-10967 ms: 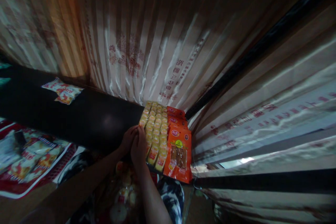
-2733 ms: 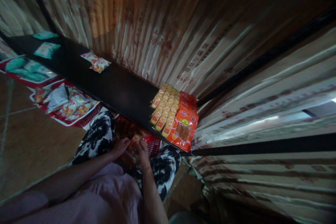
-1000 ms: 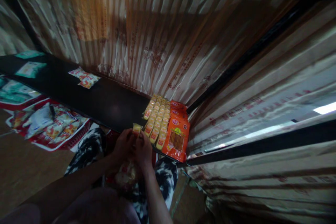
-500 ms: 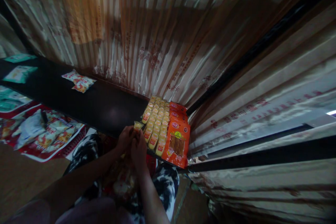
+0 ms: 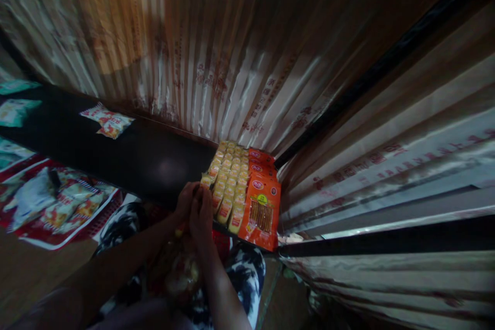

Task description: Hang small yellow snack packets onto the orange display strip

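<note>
The left hand (image 5: pixel 186 200) and the right hand (image 5: pixel 200 210) are brought close together, and by the fingers of both a small yellow plastic-wrapped packet (image 5: pixel 206 180) is gripped. This packet is held at the front edge of the long black shelf (image 5: pixel 154 165), just beside the left side of the rows of yellow wrapped packets (image 5: pixel 231 185); whether they are touched by it cannot be told. To the right of the rows, flat orange plastic bags (image 5: pixel 263 211) are laid overlapping.

Below the hands, a red plastic basket (image 5: pixel 223 242) is partly seen between the knees; in front of it a shiny clear plastic bag (image 5: pixel 181 273) is seen, with contents too dark to be named. At the left, a red basket with white rim (image 5: pixel 102 215) is filled with white-and-orange snack bags (image 5: pixel 71 203). In another basket (image 5: pixel 17 163), cut by the picture edge, green packets are contained.

In the frame of 2.7 seconds before, the hands were seen low over the basket between the knees; now they have been raised to the shelf.
</note>
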Demonstrator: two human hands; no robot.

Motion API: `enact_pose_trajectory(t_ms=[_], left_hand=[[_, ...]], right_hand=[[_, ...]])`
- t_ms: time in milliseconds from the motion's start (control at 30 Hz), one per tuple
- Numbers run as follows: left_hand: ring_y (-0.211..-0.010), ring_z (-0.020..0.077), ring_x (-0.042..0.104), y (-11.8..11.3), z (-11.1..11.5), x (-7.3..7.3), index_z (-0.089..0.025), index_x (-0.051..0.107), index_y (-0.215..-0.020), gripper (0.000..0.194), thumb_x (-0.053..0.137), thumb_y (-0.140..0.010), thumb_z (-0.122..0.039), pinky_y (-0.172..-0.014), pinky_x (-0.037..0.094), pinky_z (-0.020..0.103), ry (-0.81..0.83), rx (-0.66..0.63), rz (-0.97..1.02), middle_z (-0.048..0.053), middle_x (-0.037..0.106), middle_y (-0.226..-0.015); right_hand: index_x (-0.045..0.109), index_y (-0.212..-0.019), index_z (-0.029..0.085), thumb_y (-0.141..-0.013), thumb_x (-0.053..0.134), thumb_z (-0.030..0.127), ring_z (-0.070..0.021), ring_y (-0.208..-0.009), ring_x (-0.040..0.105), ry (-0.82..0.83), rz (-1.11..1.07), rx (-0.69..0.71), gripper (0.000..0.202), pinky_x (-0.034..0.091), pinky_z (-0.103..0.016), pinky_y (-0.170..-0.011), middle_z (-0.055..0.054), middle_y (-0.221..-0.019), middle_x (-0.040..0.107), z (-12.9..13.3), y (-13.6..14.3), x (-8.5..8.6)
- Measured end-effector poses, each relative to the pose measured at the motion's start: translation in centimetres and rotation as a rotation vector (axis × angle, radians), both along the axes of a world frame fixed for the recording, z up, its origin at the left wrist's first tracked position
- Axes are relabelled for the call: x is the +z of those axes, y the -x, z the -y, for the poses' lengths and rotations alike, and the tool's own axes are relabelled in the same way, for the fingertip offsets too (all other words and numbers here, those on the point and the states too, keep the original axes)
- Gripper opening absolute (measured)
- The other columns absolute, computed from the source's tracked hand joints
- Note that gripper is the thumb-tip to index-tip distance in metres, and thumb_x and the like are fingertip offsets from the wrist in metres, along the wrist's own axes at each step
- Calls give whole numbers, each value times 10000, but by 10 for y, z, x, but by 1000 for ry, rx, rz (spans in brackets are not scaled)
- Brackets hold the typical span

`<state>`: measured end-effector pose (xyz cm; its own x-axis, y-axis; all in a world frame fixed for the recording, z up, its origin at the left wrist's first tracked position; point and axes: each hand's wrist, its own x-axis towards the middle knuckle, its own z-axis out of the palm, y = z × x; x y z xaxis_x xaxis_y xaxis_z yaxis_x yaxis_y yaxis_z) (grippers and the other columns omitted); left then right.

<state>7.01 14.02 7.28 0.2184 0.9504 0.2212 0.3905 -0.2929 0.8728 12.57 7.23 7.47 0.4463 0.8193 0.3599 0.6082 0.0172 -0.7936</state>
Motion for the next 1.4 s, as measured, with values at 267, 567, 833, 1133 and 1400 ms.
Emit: enact_pose_trajectory(t_ms=[267, 567, 833, 1133, 1400], left_hand=[[-865, 181, 572, -4, -13, 7, -172, 609, -973, 280, 416, -831, -317, -821, 488, 337, -7, -22, -1, 54, 602, -918], [-843, 187, 564, -12, -19, 15, -186, 594, -947, 228, 468, -819, -327, -806, 490, 340, 36, -51, -44, 45, 595, -893], [-870, 201, 569, -19, -19, 13, -155, 603, -935, 224, 448, -812, -261, -847, 482, 347, 17, -62, -35, 72, 608, -905], [-873, 179, 562, -21, -25, 2, -182, 602, -949, 228, 461, -782, -245, -850, 486, 334, -13, -54, 3, 45, 607, -913], [-904, 194, 579, -19, -28, -9, -180, 603, -994, 267, 484, -775, -275, -879, 482, 358, -25, -78, 42, 64, 627, -961]], right_hand=[[483, -1266, 105, -907, 328, 331, -238, -1265, 435, -23, 8, -22, 452, 384, -447, -1034, -180, -1312, 509, -12, -3, 13], [481, -1275, 68, -884, 351, 315, -274, -1302, 395, 45, -16, -31, 480, 354, -484, -1049, -209, -1352, 477, -20, -9, 15], [451, -1317, 70, -881, 350, 310, -251, -1342, 346, 74, -18, -3, 508, 337, -451, -1073, -185, -1395, 440, -19, -12, 15], [435, -1324, 15, -875, 362, 274, -282, -1332, 362, 94, -31, 10, 524, 333, -487, -1067, -229, -1397, 424, -22, -11, 18], [433, -1337, 40, -864, 400, 275, -283, -1353, 329, 128, -66, -8, 529, 313, -494, -1076, -219, -1429, 384, -22, -8, 10]])
